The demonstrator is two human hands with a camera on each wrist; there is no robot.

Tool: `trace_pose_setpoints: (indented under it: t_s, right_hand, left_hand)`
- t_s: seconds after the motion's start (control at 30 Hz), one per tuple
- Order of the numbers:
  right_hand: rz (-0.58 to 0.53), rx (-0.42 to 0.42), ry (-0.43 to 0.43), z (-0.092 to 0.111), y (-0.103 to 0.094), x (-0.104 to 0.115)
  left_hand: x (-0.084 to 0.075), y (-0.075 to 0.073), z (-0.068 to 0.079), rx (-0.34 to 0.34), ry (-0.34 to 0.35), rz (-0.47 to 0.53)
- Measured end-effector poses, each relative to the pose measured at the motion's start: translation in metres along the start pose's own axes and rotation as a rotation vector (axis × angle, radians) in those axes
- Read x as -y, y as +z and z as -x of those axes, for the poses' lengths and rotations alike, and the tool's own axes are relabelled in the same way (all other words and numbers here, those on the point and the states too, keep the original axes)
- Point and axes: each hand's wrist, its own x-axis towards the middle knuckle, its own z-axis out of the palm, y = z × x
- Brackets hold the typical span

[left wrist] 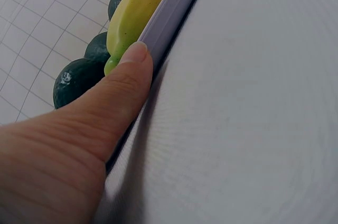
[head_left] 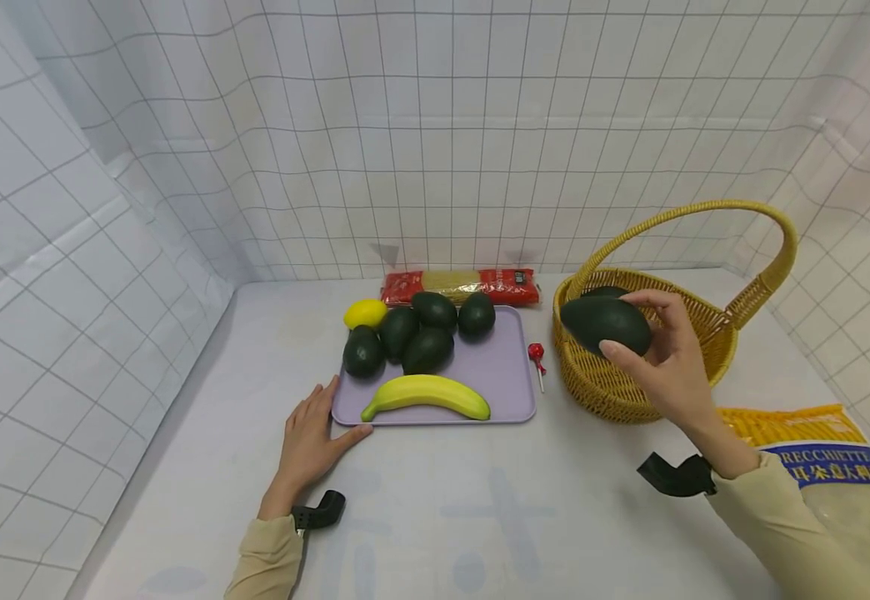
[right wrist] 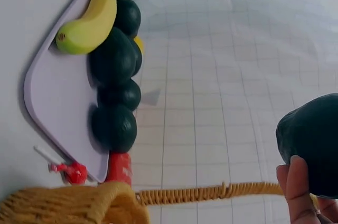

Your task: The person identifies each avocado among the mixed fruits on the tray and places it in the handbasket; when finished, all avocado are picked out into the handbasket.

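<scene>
My right hand (head_left: 671,358) grips a dark green avocado (head_left: 606,325) between thumb and fingers, over the opening of a wicker basket (head_left: 592,387). Part of another dark avocado (head_left: 606,292) shows behind it, at the basket's far side. My left hand (head_left: 313,446) rests at the near left corner of a lilac tray (head_left: 506,367), its thumb along the near rim in the left wrist view. On the tray lie a banana (head_left: 427,393), several avocados (head_left: 429,350) and, at the far left corner, a lemon (head_left: 365,314).
Behind the tray lies a red-ended pasta packet (head_left: 450,286). A red lollipop (head_left: 537,358) lies between tray and basket. The basket's tall handle (head_left: 705,206) arches above it. An orecchiette bag (head_left: 828,454) lies at the right, partly under the right sleeve. Gridded white curtains (head_left: 435,142) surround the table.
</scene>
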Motion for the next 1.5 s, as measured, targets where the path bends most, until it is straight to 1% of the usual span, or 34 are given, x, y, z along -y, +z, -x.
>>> trace_pose_setpoints:
  t_s: [0.17, 0.23, 0.33, 0.43, 0.5, 0.53, 0.6, 0.67, 0.73, 0.77, 0.83, 0.9, 0.97, 1.1, 1.13, 1.2, 1.3, 1.37, 1.43, 1.5]
  right_hand:
    - [-0.037, -0.052, -0.068, -0.003, -0.018, 0.0]
    - [-0.028, -0.063, -0.073, -0.006, -0.025, 0.0]
    - [-0.01, -0.077, -0.045, -0.011, -0.039, -0.002]
    - [0.098, -0.112, 0.032, -0.017, -0.053, -0.005]
    - [0.221, -0.12, 0.096, -0.022, -0.063, -0.008]
    - [0.286, -0.12, 0.133, -0.024, -0.069, -0.01]
    - [0.378, -0.106, 0.203, -0.028, -0.079, -0.015]
    - [0.424, -0.085, 0.265, -0.031, -0.087, -0.021]
    - [0.352, -0.09, 0.336, -0.035, -0.093, -0.027]
    - [0.292, -0.098, 0.37, -0.037, -0.095, -0.03]
    - [0.132, -0.114, 0.437, -0.041, -0.098, -0.036]
    - [0.029, -0.131, 0.514, -0.044, -0.099, -0.04]
    - [0.049, -0.113, 0.589, -0.048, -0.099, -0.044]
    - [0.257, -0.02, 0.724, -0.054, -0.097, -0.054]
    - [0.294, 0.003, 0.752, -0.055, -0.096, -0.057]
    - [0.33, 0.06, 0.801, -0.056, -0.094, -0.064]
    - [0.321, 0.128, 0.866, -0.058, -0.091, -0.073]
    - [0.287, 0.161, 0.906, -0.058, -0.089, -0.079]
    - [0.254, 0.181, 0.946, -0.058, -0.086, -0.085]
    - [0.186, 0.181, 0.981, -0.057, -0.085, -0.09]
  left_hand:
    - [0.001, 0.001, 0.001, -0.017, 0.013, 0.002]
    - [0.002, 0.002, 0.001, -0.024, 0.018, 0.001]
    - [0.002, 0.002, 0.001, -0.025, 0.019, 0.001]
    - [0.001, 0.001, 0.001, -0.014, 0.01, 0.001]
    - [0.001, 0.001, 0.0, -0.011, 0.008, -0.002]
    - [0.001, 0.001, 0.0, -0.01, 0.007, -0.002]
    - [0.001, 0.001, 0.0, -0.008, 0.004, -0.002]
    - [0.001, 0.001, 0.0, -0.01, 0.002, -0.004]
    - [0.001, 0.001, 0.0, -0.01, 0.0, -0.003]
    - [0.0, 0.0, 0.0, -0.009, -0.001, -0.004]
    - [-0.001, 0.0, 0.0, -0.009, -0.001, -0.005]
    - [-0.002, -0.001, 0.0, -0.005, -0.002, -0.003]
    - [-0.003, -0.002, 0.001, -0.002, -0.003, -0.003]
    - [-0.003, -0.002, 0.001, -0.002, -0.007, -0.003]
    - [-0.003, -0.002, 0.001, -0.002, -0.006, -0.004]
    - [-0.002, -0.001, 0.001, -0.003, -0.007, -0.006]
    - [-0.001, -0.001, 0.0, -0.005, -0.005, -0.008]
    - [-0.001, -0.001, 0.001, -0.004, -0.007, -0.006]
    - [-0.001, 0.0, 0.001, -0.003, -0.01, -0.005]
    - [-0.001, 0.0, 0.001, -0.001, -0.014, -0.004]
